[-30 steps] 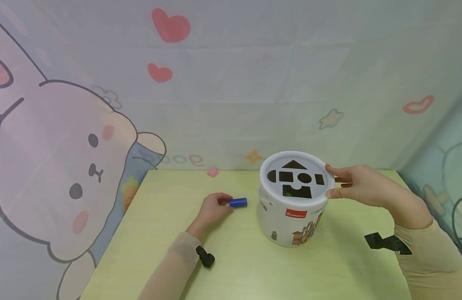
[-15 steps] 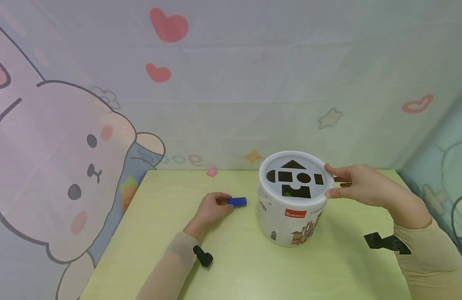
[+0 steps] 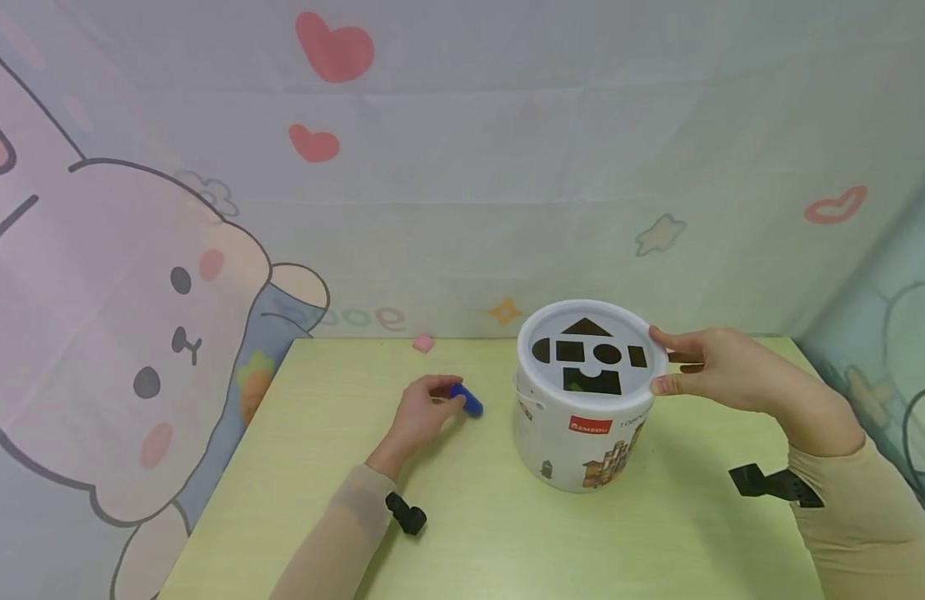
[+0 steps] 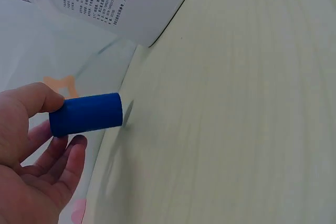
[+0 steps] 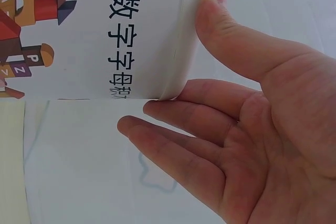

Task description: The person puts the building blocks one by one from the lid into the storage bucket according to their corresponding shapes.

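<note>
My left hand (image 3: 420, 414) pinches a blue cylinder block (image 3: 467, 401) between thumb and fingertips, to the left of a white bucket (image 3: 556, 446). The block (image 4: 86, 114) shows tilted in the head view, with a shadow on the table in the left wrist view. On the bucket sits a white lid (image 3: 537, 385) with cut-out holes: triangle, half circle, square, circle, rectangle and a notched shape. My right hand (image 3: 721, 368) grips the lid's rim at its right side, thumb toward the front. In the right wrist view, its lower fingers (image 5: 178, 150) stretch out below the rim.
The bucket stands upright on a pale yellow-green table (image 3: 477, 533), with a wire handle at its left side. A patterned cloth (image 3: 462, 167) hangs behind the table's back edge. Black straps (image 3: 776, 487) with cameras sit on both wrists.
The blue cylinder block has turned in my left fingers from lying nearly sideways to slanting down to the right. My right hand and the bucket hold their place.
</note>
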{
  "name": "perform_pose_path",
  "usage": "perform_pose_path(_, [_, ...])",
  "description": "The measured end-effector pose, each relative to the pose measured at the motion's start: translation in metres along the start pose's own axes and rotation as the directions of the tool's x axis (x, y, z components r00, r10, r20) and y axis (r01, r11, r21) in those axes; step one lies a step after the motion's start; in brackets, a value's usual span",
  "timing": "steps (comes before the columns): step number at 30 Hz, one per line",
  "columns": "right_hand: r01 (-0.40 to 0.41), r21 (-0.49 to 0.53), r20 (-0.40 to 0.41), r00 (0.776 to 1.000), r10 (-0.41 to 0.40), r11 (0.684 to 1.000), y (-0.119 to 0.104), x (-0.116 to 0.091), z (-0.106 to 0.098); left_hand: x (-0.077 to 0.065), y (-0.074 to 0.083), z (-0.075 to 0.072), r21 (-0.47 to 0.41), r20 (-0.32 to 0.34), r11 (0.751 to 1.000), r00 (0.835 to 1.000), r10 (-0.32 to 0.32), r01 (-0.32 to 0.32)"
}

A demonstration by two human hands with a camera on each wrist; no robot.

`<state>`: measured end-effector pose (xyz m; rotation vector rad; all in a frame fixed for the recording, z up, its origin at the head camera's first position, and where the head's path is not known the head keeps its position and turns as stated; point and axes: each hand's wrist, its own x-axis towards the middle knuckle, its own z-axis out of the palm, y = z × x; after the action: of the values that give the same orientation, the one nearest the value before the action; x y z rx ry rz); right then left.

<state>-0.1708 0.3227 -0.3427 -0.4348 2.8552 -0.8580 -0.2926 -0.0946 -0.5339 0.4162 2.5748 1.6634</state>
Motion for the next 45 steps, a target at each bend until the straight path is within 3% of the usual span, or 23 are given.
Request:
perform_pose_path(5, [0.005, -0.003, -0.006, 1.000, -0.005, 1.000, 0.001, 0.000, 0.000, -0.002, 0.004, -0.001, -0.013, -0.031, 1.000, 0.999, 0.025, -0.025])
perform_pose_path(12, [0.012, -0.001, -0.007, 1.000, -0.012, 1.000, 0.001, 0.000, 0.001, -0.003, 0.015, -0.008, -0.055, -0.063, 0.988, 0.988, 0.142, -0.145])
perform_pose_path(24, [-0.007, -0.005, -0.009, 1.000, 0.007, 1.000, 0.002, -0.001, 0.001, -0.004, 0.063, -0.018, -0.117, -0.205, 0.933, 0.927, 0.313, -0.341])
perform_pose_path(29, [0.002, -0.024, -0.017, 1.000, -0.002, 1.000, 0.003, -0.001, 0.001, -0.008, 0.086, -0.017, -0.158, -0.265, 0.900, 0.896, 0.357, -0.406])
perform_pose_path(35, [0.005, -0.039, -0.019, 1.000, -0.005, 0.999, 0.003, 0.000, 0.000, -0.012, 0.114, -0.012, -0.209, -0.308, 0.834, 0.844, 0.439, -0.510])
perform_pose_path(45, [0.004, -0.049, -0.023, 1.000, -0.005, 0.999, 0.004, 0.002, 0.000, -0.015, 0.165, 0.004, -0.288, -0.295, 0.751, 0.801, 0.520, -0.594])
